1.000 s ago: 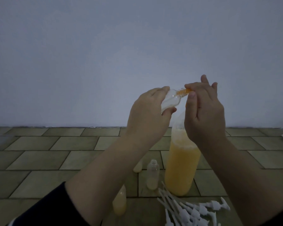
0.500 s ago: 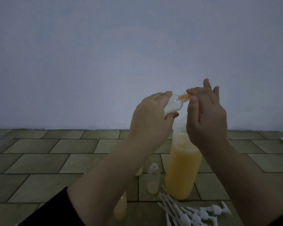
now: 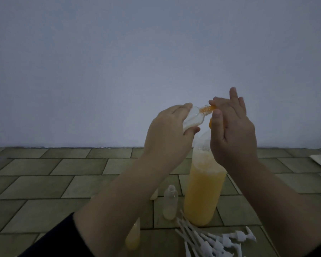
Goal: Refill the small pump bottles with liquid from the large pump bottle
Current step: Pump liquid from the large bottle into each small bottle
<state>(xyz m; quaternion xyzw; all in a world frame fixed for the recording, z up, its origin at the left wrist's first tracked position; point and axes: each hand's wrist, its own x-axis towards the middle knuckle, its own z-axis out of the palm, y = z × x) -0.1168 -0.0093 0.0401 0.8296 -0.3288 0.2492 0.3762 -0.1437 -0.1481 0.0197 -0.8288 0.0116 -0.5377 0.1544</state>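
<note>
My left hand (image 3: 170,134) grips a small clear bottle (image 3: 64,118) tipped on its side, neck to the right, at chest height. Orange liquid (image 3: 208,109) shows at its mouth, against the large bottle's orange pump spout. My right hand (image 3: 232,132) covers the pump head of the large bottle (image 3: 202,193), which stands on the tiled floor holding yellow-orange liquid with foam on top. Its thumb presses near the spout and two fingers point up.
On the floor stand a nearly empty small bottle without a cap (image 3: 170,204), a filled small bottle (image 3: 132,238) under my left forearm and another partly hidden one (image 3: 154,195). A heap of white pump heads (image 3: 211,240) lies front right. A pale wall (image 3: 156,62) rises behind.
Both hands and the small bottle have dropped slightly in view. Two fingers of my right hand have lifted straighter. Orange liquid stays at the small bottle's mouth.
</note>
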